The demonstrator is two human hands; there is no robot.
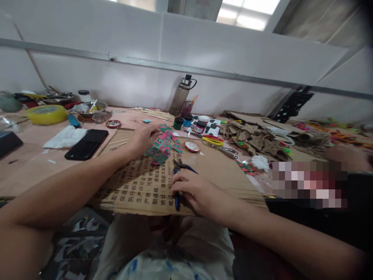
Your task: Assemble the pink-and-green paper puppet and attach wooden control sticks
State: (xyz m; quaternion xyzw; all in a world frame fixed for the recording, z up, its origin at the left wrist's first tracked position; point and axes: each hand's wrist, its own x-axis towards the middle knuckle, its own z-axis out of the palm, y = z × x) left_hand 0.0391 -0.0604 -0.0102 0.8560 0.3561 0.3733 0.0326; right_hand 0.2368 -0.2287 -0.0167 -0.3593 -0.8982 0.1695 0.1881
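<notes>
My left hand reaches across a printed cardboard sheet and pinches the edge of a folded red-and-green patterned paper craft. My right hand rests lower on the cardboard, fingers curled over blue-handled pliers whose dark jaws point up toward the craft. A small round red-rimmed tin lies just right of the craft.
A black phone, white tissue, a yellow tape roll and metal bowls sit at the left. Yellow-and-red scissors, paint jars, a bottle and cardboard scraps lie right. Another person's arm is at the far right.
</notes>
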